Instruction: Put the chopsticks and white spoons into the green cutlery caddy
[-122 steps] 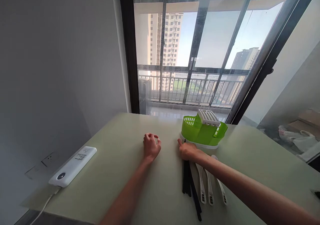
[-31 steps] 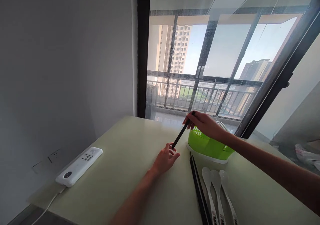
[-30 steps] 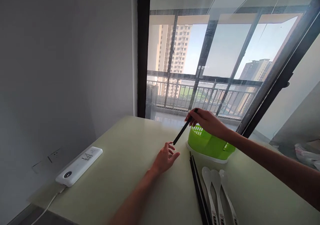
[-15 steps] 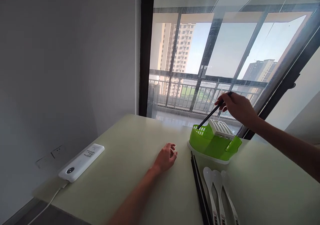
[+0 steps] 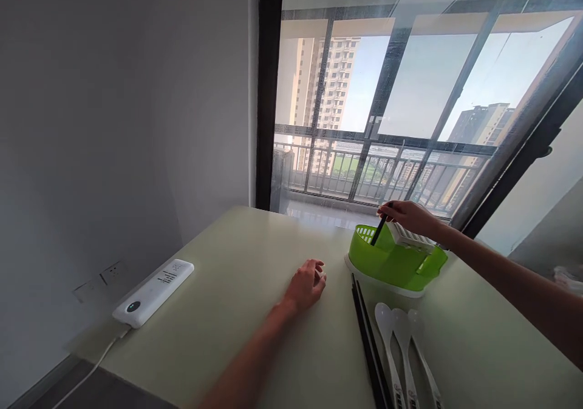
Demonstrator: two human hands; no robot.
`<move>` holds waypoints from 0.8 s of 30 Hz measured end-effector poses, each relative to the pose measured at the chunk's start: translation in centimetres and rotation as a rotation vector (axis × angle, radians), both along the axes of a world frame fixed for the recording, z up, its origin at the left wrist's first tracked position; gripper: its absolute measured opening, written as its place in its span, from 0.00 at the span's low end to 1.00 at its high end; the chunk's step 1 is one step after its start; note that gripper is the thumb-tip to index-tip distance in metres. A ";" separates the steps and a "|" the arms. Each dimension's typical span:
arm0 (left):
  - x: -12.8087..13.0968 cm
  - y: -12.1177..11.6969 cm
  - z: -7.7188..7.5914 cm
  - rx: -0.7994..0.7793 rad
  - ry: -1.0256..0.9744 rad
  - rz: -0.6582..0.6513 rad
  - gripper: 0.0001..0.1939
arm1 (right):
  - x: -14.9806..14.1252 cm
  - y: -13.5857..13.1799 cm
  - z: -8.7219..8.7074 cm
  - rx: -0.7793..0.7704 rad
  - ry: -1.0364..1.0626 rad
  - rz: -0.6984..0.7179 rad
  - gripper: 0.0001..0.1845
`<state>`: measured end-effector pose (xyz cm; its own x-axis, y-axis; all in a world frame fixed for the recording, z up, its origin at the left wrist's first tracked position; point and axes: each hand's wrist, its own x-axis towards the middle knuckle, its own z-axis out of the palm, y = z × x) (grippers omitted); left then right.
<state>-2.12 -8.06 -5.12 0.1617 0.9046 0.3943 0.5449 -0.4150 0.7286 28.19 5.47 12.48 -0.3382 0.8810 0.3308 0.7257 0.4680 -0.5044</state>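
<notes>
My right hand (image 5: pixel 405 215) pinches the upper end of black chopsticks (image 5: pixel 379 230). Their lower end is inside the left compartment of a green utensil holder (image 5: pixel 387 266), hidden by its wall. The holder has a pale base and a white slotted insert (image 5: pixel 410 239) below my wrist. My left hand (image 5: pixel 306 284) rests on the table left of the holder, fingers curled in; a small whitish patch shows at the fingertips, too small to name. More black chopsticks (image 5: pixel 368 336) and several white spoons (image 5: pixel 401 342) lie in front of the holder.
A white power bank (image 5: pixel 155 290) with a cable (image 5: pixel 98 363) lies near the left edge of the pale green table (image 5: pixel 237 263). Behind the table stands a large glass door (image 5: pixel 346 172) with a dark frame. A grey wall (image 5: pixel 182 124) closes off the left.
My right hand has moved down and slightly left, and the chopsticks stand steeper and deeper in the holder. My left hand stays in place on the table. The view has shifted slightly.
</notes>
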 end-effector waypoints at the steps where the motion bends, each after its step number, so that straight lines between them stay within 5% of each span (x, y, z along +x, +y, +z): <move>1: 0.0 0.0 0.0 0.002 0.004 -0.001 0.15 | 0.0 0.1 0.0 0.006 -0.007 0.006 0.27; 11: 0.0 -0.1 0.1 0.014 0.039 -0.002 0.14 | 0.2 0.1 0.7 0.167 -0.148 -0.123 0.19; 17: 0.0 -0.2 0.3 0.014 0.056 0.009 0.13 | 0.0 -0.5 0.4 0.290 -0.202 -0.244 0.27; 20: 0.1 -0.3 0.4 0.012 0.067 0.011 0.12 | -1.2 -2.5 1.0 0.427 -0.249 -0.249 0.26; 24: 0.1 -0.4 0.5 0.012 0.081 0.015 0.12 | -4.3 -7.7 1.4 0.540 -0.395 -0.026 0.17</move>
<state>-1.99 -8.42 -4.58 0.1796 0.9027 0.3909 0.6083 -0.4142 0.6771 23.88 -2.26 13.90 -0.5052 0.6362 0.5831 0.8224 0.5598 0.1018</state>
